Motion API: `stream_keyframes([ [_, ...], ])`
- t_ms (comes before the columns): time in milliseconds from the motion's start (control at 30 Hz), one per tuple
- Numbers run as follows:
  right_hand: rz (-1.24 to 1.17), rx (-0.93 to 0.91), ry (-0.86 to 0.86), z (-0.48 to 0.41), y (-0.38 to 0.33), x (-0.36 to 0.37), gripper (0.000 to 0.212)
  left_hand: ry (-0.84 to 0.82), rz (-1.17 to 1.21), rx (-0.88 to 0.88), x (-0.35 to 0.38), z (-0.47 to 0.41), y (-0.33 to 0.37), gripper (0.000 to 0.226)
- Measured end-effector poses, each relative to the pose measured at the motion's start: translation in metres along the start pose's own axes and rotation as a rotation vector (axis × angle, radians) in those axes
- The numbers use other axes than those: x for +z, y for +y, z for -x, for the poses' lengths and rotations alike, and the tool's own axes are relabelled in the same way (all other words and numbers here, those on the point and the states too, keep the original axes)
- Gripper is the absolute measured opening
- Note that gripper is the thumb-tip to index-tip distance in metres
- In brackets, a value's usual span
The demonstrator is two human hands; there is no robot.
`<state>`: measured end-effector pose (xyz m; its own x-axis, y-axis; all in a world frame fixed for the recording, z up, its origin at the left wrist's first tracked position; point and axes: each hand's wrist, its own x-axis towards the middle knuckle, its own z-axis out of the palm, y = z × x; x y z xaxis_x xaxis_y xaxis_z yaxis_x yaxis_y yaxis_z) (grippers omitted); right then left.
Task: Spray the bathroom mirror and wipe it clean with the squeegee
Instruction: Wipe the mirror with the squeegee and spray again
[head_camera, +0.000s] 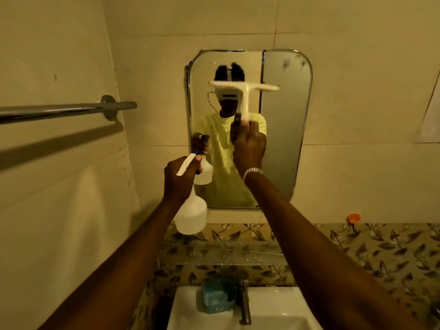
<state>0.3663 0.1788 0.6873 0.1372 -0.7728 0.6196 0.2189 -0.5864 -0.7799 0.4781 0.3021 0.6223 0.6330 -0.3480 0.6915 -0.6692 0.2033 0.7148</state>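
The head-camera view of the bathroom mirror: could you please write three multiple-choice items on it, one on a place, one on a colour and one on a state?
1. Where is the white T-shaped plastic squeegee?
A. In the sink
B. Raised in front of the upper part of the rounded wall mirror
C. On the towel rail

2. What colour is the translucent plastic spray bottle?
A. Whitish
B. Red
C. Black

3. What is the left hand doing?
A. Hanging empty
B. Turning the tap
C. Gripping the spray bottle

Answers: 1 B, the right hand holds its handle up before the glass; 2 A, its body looks pale and cloudy; 3 C, the fingers wrap the bottle's neck below the trigger head.
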Motion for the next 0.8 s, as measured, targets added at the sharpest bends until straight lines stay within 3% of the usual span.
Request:
stream_keyframes([
  [133, 0.041, 0.139, -0.042, 0.075, 0.087, -0.019, 0.021, -0.023, 0.004, 0.010, 0.006, 0.002, -0.006, 0.032],
  [267, 0.102, 0.284, -0.043, 0.148, 0.159, -0.045, 0.039, -0.032, 0.017, 0.005, 0.009, 0.006, -0.006, 0.032],
  [467, 0.155, 0.580, -0.094, 0.232, 0.211, -0.084, 0.032, -0.050, -0.007, 0.003, 0.003, 0.017, -0.006, 0.032],
  [533, 0.126, 0.597, -0.086, 0.237, 0.205, -0.089, 0.033, -0.049, -0.015, 0.001, 0.000, 0.019, -0.007, 0.032],
  [633, 0.080, 0.470, -0.046, 0.210, 0.166, -0.083, 0.042, -0.039, -0.019, 0.006, -0.005, 0.020, -0.006, 0.032],
  [800, -0.104, 0.245, -0.018, 0.098, 0.066, -0.055, 0.038, -0.038, -0.010, 0.023, -0.011, 0.015, -0.001, 0.033],
])
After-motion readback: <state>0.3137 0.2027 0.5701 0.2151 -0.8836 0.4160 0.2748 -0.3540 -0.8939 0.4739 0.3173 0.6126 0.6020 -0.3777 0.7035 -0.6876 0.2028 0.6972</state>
